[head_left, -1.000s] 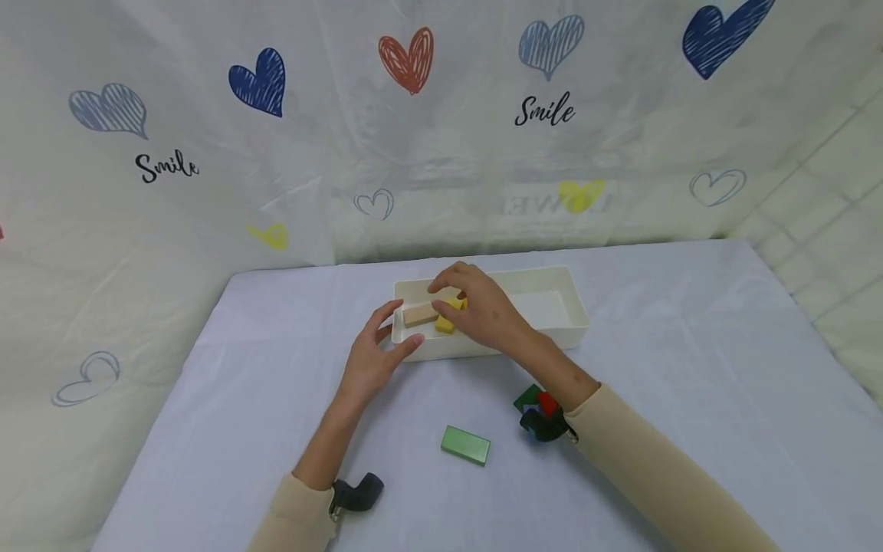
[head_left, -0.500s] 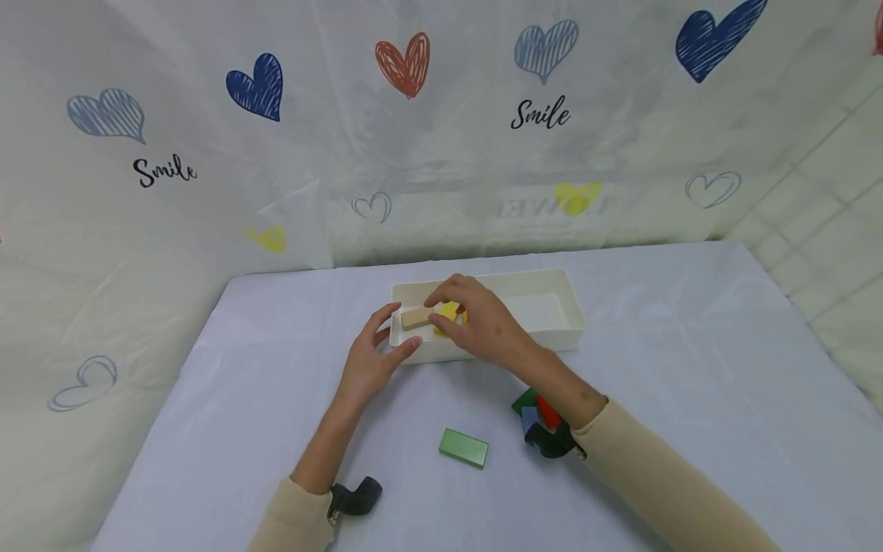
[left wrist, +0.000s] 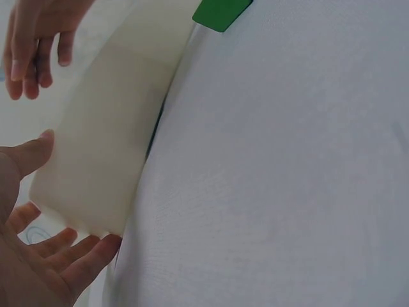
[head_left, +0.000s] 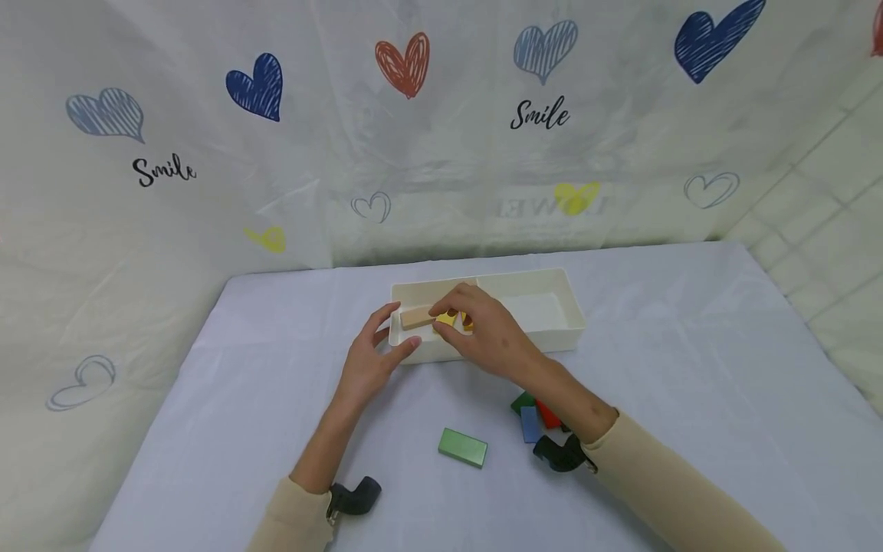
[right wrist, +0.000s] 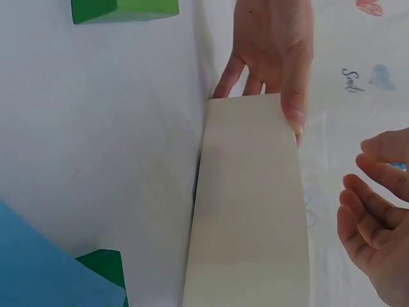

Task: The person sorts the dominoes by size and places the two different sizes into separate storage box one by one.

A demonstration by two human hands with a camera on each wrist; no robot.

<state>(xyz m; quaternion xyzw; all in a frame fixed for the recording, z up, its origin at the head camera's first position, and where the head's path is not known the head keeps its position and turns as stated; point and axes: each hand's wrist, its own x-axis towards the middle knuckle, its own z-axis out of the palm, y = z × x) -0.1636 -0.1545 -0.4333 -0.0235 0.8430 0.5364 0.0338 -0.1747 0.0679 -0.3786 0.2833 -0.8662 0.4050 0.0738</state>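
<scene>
A white divided box stands toward the back of the table. My left hand grips its left end, thumb at the front rim and fingers along the end wall. In the left compartment lie a pale wooden block and a yellow block. My right hand hovers over that compartment, thumb and forefinger bent toward each other, partly covering the yellow pieces. In the right wrist view the right hand's fingers are loosely bent above the rim, with nothing visible between them.
A light green block lies on the white cloth in front of the box. Beneath the right forearm, a dark green block, a blue block and a red block lie close together. A printed curtain hangs behind the table.
My right hand has lowered slightly toward me, and its thumb and forefinger have drawn closer together. The left hand stays at the box's end. More of the blue block shows.
</scene>
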